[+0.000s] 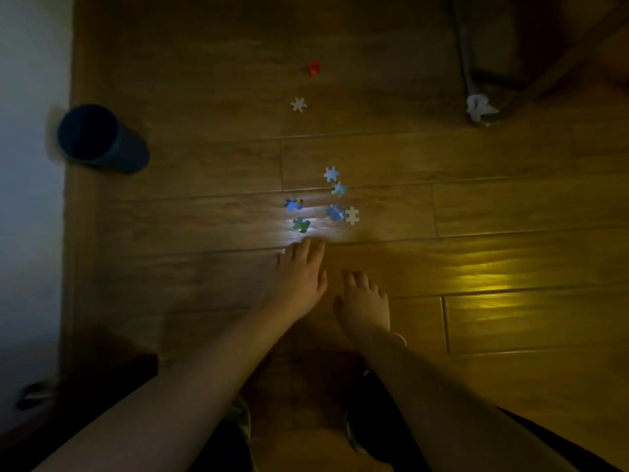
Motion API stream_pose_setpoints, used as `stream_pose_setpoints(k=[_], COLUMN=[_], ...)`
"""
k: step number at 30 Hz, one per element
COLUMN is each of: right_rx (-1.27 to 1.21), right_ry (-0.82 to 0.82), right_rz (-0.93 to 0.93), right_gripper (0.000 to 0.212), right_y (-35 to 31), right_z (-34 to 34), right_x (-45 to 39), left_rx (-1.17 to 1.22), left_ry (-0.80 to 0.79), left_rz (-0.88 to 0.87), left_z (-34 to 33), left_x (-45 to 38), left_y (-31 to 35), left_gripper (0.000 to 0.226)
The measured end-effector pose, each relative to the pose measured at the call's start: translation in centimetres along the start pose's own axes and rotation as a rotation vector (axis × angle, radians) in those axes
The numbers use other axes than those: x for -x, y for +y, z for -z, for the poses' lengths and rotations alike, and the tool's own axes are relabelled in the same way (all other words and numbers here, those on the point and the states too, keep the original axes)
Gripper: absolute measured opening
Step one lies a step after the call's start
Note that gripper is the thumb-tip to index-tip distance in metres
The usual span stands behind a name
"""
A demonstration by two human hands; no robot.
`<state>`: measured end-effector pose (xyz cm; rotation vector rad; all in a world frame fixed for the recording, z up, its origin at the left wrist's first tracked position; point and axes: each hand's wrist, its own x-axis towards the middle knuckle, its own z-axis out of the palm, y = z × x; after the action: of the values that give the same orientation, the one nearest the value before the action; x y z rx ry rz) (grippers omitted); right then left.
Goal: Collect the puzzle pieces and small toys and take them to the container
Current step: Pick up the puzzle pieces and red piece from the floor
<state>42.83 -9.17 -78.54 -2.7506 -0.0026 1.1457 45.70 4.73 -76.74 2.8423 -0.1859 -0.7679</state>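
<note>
Dim wooden floor (510, 206), near to far: right hand (366, 301) and left hand (301, 270), fingers loosely apart, holding nothing; just beyond, cluster of puzzle pieces (335, 212); farther, lone pale piece (299, 104), red toy (313, 68); far left, dark container (102, 139).

Both bare forearms are reaching forward and down, side by side. The left hand (301, 270) is stretching farther ahead, fingers extended. The right hand (364, 301) is hanging just behind it, fingers relaxed, holding nothing.
</note>
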Motion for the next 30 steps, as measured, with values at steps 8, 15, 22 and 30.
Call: stream_pose_setpoints(k=[8, 15, 22, 30], right_rx=[-0.041, -0.02, -0.227, -0.527], right_ry=[-0.019, 0.204, 0.148, 0.372], right_rz=[-0.128, -0.27, -0.15, -0.032], right_gripper=[0.05, 0.058, 0.041, 0.026], right_y=[2.4, 3.4, 4.6, 1.7], right_z=[-6.6, -10.6, -13.7, -9.6], right_x=[-9.0, -12.0, -13.8, -15.7], left_rx=[-0.049, -0.213, -0.247, -0.211], left_ry=[-0.079, -0.013, 0.128, 0.079], left_rz=[-0.01, -0.143, -0.145, -0.111], left_z=[-10.5, -14.9, -13.5, -12.0], left_x=[-6.7, -9.4, -12.2, -16.2], left_y=[-3.0, -7.0, -9.5, -9.8], left_gripper=[0.073, 0.068, 0.056, 0.059])
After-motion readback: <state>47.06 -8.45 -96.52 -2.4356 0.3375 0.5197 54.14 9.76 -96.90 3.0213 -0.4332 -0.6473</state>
